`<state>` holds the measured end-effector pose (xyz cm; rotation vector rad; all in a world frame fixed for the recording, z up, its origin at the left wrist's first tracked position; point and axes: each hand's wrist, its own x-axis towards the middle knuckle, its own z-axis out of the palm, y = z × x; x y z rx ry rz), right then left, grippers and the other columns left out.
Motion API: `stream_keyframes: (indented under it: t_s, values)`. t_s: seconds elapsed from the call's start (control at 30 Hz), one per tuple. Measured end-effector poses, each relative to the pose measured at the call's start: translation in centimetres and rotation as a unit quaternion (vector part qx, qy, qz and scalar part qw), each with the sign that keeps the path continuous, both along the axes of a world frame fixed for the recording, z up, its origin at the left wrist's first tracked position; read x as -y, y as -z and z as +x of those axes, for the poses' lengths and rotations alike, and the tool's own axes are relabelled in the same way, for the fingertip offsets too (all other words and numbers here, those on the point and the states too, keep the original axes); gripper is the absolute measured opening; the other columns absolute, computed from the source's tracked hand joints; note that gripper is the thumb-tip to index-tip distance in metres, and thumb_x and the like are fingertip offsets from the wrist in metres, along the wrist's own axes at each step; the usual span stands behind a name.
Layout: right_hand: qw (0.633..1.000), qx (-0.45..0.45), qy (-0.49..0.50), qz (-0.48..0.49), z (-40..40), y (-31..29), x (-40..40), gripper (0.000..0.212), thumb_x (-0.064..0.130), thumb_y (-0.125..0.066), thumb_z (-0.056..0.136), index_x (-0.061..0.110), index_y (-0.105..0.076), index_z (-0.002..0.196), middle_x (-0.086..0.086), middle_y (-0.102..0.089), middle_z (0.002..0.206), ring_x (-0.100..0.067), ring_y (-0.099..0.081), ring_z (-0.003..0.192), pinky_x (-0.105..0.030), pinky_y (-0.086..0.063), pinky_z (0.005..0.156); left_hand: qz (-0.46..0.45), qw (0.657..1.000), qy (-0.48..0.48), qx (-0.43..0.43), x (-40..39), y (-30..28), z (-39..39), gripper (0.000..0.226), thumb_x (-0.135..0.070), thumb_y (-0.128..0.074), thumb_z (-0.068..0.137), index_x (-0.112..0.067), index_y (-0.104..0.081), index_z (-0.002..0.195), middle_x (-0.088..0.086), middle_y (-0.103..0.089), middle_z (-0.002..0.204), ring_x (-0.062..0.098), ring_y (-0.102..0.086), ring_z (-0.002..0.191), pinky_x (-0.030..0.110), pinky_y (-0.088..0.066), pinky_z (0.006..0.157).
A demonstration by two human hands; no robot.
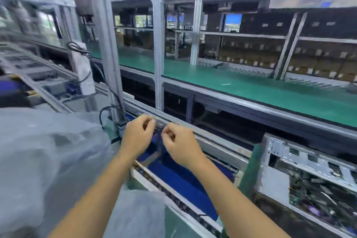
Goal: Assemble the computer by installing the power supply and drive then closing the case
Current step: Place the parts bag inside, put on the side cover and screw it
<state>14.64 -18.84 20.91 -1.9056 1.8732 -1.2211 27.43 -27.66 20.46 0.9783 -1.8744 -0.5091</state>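
Note:
The open computer case lies at the lower right, its side off, with the board and tangled cables showing inside. My left hand and my right hand are raised close together left of the case, above a blue tray. Both have thumb and fingers curled and pinched, and they seem to hold a small clear pale piece between them. Blur hides what that piece is. I see no power supply or drive that I can pick out.
Crumpled clear plastic sheeting covers the lower left. A roller rail runs diagonally under my arms. A green conveyor belt passes behind aluminium frame posts. Shelves of boxes stand beyond it.

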Motion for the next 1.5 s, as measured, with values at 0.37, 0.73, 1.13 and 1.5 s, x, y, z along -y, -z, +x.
stream_keyframes:
  t_s: [0.37,0.73,1.13,1.5]
  values:
    - [0.993,0.002,-0.112,0.029,10.4,0.7,4.4,0.012,0.017,-0.051,0.093,0.015,-0.061,0.087,0.005,-0.058,0.070,-0.010,-0.049,0.057,-0.033,-0.045,0.059,0.140,0.811,-0.417,0.386,5.5,-2.8,21.6,0.077,-0.048,-0.069,0.078,-0.013,-0.035,0.138,0.019,-0.029,0.145,0.039,-0.027,0.131,0.053,-0.028,0.101]
    - [0.988,-0.004,-0.146,0.042,13.5,1.5,5.1,0.012,0.019,-0.052,0.092,0.018,-0.063,0.086,0.004,-0.063,0.075,-0.015,-0.058,0.066,-0.039,-0.054,0.063,0.005,0.857,-0.430,0.284,3.7,-2.1,21.7,0.015,0.008,-0.052,0.079,0.001,-0.054,0.092,0.024,-0.059,0.092,0.041,-0.055,0.085,0.038,-0.037,0.060]
    - [0.980,0.126,-0.148,-0.037,7.2,-2.4,3.8,0.095,0.028,-0.085,0.065,0.029,-0.029,0.141,0.003,-0.040,0.131,-0.011,-0.048,0.120,-0.030,-0.049,0.094,-0.124,0.991,-0.046,-0.008,-3.4,-8.4,5.5,0.033,-0.011,-0.041,0.064,-0.014,-0.069,0.082,-0.002,-0.066,0.077,0.018,-0.059,0.075,0.028,-0.045,0.063]
    - [0.994,0.022,0.091,-0.057,-12.9,-3.3,-10.3,0.042,0.031,-0.089,0.060,0.039,-0.060,0.090,0.024,-0.060,0.082,0.000,-0.061,0.082,-0.027,-0.053,0.074,0.186,0.854,0.425,-0.236,-11.8,-7.0,-16.3,0.028,-0.007,-0.038,0.057,-0.009,-0.065,0.061,0.007,-0.059,0.061,0.019,-0.053,0.056,0.024,-0.044,0.052]
